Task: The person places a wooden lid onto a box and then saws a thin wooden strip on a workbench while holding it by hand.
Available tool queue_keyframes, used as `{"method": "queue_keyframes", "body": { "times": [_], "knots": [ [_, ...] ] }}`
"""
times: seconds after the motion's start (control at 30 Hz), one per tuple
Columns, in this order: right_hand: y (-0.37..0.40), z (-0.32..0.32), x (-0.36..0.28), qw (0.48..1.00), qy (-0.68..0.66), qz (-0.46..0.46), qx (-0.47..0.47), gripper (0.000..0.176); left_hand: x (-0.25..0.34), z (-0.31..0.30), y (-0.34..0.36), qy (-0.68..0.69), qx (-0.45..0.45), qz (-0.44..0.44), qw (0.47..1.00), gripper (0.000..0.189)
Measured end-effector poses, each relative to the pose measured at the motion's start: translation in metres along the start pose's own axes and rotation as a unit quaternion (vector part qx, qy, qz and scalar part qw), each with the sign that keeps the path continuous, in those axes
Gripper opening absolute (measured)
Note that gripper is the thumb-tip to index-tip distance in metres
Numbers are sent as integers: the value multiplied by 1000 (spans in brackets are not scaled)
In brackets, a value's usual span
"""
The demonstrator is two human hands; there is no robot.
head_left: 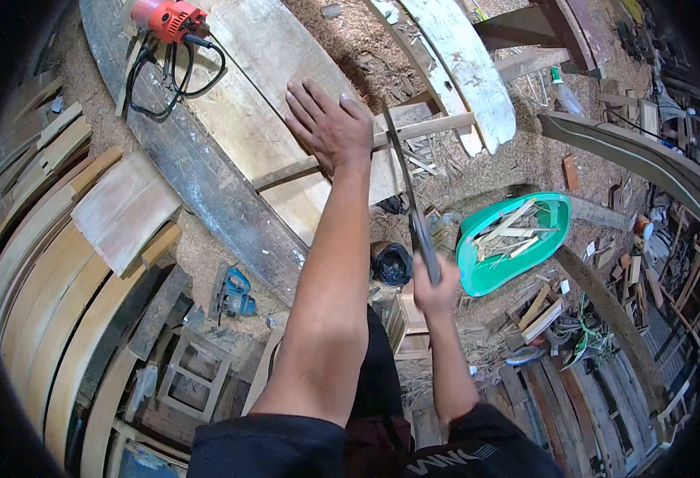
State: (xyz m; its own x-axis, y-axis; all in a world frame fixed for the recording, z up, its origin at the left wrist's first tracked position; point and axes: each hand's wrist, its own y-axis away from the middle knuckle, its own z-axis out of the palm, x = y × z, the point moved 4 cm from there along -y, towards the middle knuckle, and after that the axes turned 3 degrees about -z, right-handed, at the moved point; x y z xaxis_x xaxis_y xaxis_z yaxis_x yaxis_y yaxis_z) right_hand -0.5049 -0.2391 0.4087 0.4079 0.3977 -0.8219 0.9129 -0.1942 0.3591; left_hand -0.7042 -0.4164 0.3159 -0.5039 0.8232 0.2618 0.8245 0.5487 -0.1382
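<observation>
My left hand (334,131) lies palm down over a thin wooden strip (437,125), its fingers stretched out on the pale boards of the workbench (274,48). The strip crosses the boards and sticks out past their right edge. My right hand (436,285) is closed round the grip of a handsaw (415,211) and is slightly blurred. The saw's long narrow blade points away from me and crosses the strip just right of my left hand. Whether its teeth have cut into the wood cannot be made out.
A red power tool (173,20) with a coiled black cord sits at the bench's far left. A green tub (477,280) of wood offcuts stands on the right. On the shaving-strewn floor lies a blue power tool (234,293). Stacked planks (51,283) line the left side.
</observation>
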Motion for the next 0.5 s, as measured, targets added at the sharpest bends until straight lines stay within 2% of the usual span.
{"method": "queue_keyframes", "body": {
  "times": [0.1,0.2,0.23,0.3,0.4,0.43,0.5],
  "knots": [
    [-64,28,-9,1000,-21,-9,-8,26,2,2,-6,-13,14,-1,1000,65],
    [-50,26,-21,1000,-9,8,0,26,-1,0,1,-16,4,-2,1000,66],
    [-28,20,-16,1000,4,-27,5,23,1,0,1,-4,3,0,1000,66],
    [17,1,-32,1000,-4,-13,1,11,2,1,-6,1,3,-6,1000,66],
    [16,-10,-29,1000,26,4,11,9,1,1,-5,-7,-7,-6,1000,66],
    [-4,-3,-24,999,3,43,2,15,2,0,-5,3,-3,-9,1000,66],
    [-52,20,-30,1000,0,17,-14,23,3,2,-7,2,3,-5,1000,66]
  ]
}}
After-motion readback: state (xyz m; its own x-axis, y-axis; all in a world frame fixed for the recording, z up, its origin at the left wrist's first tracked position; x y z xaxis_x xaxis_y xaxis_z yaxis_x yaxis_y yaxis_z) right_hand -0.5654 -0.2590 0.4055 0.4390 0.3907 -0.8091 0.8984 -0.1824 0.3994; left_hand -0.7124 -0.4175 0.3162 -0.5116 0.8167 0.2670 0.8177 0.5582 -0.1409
